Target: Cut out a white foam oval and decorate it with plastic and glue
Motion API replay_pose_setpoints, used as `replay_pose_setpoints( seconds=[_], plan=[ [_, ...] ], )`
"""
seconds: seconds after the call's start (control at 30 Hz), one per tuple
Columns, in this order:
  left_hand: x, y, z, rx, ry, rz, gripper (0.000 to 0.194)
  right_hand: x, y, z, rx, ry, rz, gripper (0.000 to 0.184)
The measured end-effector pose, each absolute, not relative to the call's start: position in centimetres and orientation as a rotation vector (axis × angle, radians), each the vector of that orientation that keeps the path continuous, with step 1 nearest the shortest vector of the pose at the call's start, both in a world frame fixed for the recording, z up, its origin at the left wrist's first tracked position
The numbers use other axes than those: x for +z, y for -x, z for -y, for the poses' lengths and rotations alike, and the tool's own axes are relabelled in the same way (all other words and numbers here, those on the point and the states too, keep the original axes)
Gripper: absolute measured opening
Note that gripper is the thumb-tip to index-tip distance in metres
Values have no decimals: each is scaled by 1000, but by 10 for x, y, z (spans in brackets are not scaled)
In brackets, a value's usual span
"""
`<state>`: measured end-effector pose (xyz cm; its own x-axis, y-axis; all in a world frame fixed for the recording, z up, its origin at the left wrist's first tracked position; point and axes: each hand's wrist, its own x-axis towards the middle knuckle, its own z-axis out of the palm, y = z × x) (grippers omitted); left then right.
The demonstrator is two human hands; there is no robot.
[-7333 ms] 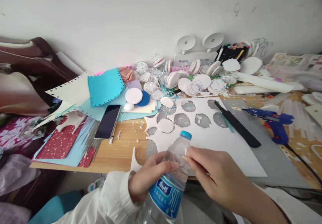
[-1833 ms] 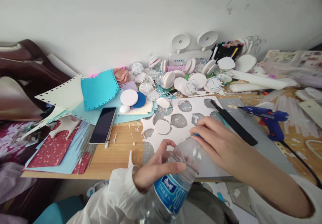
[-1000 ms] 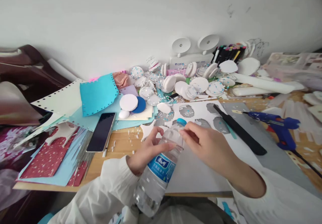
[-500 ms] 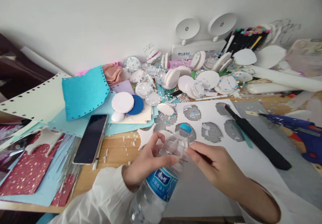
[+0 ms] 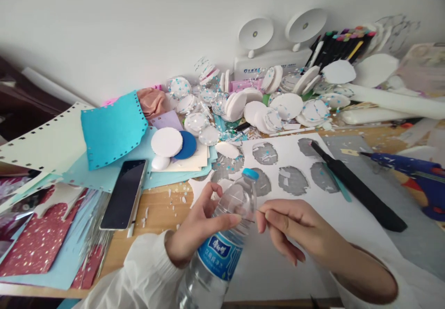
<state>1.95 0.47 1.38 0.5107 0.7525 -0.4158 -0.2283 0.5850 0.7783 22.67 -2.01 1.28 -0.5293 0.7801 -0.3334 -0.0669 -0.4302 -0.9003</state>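
My left hand [image 5: 205, 223] is closed around the upper part of a clear plastic water bottle [image 5: 217, 253], its thumb across the front. The bottle leans to the right, with a blue cap [image 5: 251, 174] and a blue label. Beside the bottle's shoulder, my right hand [image 5: 295, 230] pinches the end of a thin wire [image 5: 250, 220] between thumb and forefinger. The wire runs against the bottle's side; how far it goes around is hard to make out. The other fingers of my right hand hang loosely bent.
White paper [image 5: 281, 262] with grey patches lies under my hands. A black-handled tool [image 5: 361, 188] and a blue glue gun [image 5: 410, 165] lie right. A phone [image 5: 124, 193] and coloured sheets [image 5: 113, 128] are left. White foam discs [image 5: 257, 110] crowd the back, before a twin-headed lamp [image 5: 269, 66].
My right hand has drawn slightly away from the bottle, its lower fingers spreading out below. A short length of wire now shows between fingertips and bottle. My left hand keeps its hold.
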Motion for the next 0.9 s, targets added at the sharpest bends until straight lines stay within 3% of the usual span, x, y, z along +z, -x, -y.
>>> replay_pose_setpoints(
  seconds=[0.6,0.9],
  plan=[
    [12,-16,-2,668,-686,-716,43,10,-228,19,2000,947,1118,37],
    [7,-12,-1,559,-714,-785,51,10,-233,17,1782,1138,1114,35]
  ],
)
